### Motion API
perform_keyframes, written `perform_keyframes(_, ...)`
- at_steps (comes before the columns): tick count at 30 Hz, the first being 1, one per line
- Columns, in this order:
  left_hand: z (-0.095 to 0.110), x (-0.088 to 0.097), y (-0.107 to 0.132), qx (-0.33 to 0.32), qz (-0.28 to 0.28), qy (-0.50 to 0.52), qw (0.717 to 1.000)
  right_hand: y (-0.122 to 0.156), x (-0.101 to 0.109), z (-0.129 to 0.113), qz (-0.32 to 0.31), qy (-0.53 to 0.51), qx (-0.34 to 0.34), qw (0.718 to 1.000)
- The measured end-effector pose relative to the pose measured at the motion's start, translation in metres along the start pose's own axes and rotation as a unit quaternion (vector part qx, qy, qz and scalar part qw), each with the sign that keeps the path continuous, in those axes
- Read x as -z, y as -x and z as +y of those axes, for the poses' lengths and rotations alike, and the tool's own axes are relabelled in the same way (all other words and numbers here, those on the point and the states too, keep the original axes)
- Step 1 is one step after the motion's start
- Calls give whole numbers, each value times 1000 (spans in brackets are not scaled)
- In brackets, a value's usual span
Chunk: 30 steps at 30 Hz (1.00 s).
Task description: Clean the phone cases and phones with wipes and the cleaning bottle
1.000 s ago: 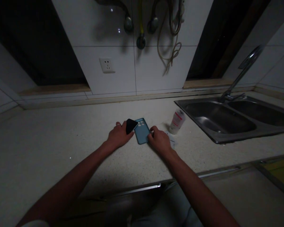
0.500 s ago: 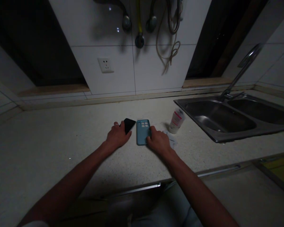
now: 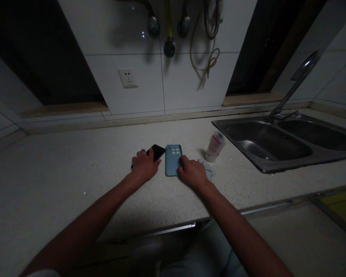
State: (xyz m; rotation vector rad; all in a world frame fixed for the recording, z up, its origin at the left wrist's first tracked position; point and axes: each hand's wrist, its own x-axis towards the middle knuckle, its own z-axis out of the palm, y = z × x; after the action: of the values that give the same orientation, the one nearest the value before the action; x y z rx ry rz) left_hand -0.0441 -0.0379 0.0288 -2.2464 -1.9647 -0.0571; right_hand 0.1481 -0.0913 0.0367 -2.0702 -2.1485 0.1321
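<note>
A black smartphone lies slantwise on the counter, its lower left end peeking out past my knuckles. Across its middle is my left hand, fingers over the far edge and thumb at the near side, gripping it. Just right of the phone, a blue phone case rests flat with its camera cut-outs at the far end. My right hand pinches the case's right edge, thumb on the inside; its other fingers are curled and partly hidden.
Right of my hands stands a plastic cup with a pink-and-white label, beside a clear flat wrapper. A steel double sink with a tall faucet is set into the counter. Pipes and a wall socket are behind.
The phone has turned slightly under my left hand, so its lower left end now shows. My left fingers have shifted a little. My right hand and the case stay nearly in place.
</note>
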Motion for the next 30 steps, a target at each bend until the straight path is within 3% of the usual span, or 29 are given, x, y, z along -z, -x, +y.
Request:
perform_keyframes(19, 1, 1, 1, 8, -38, 38, 999, 0, 2, -1, -23, -5, -6, 1000)
perform_keyframes(30, -4, 5, 0, -14, -12, 9, 1000, 0, 3, 0, -24, -5, -5, 1000)
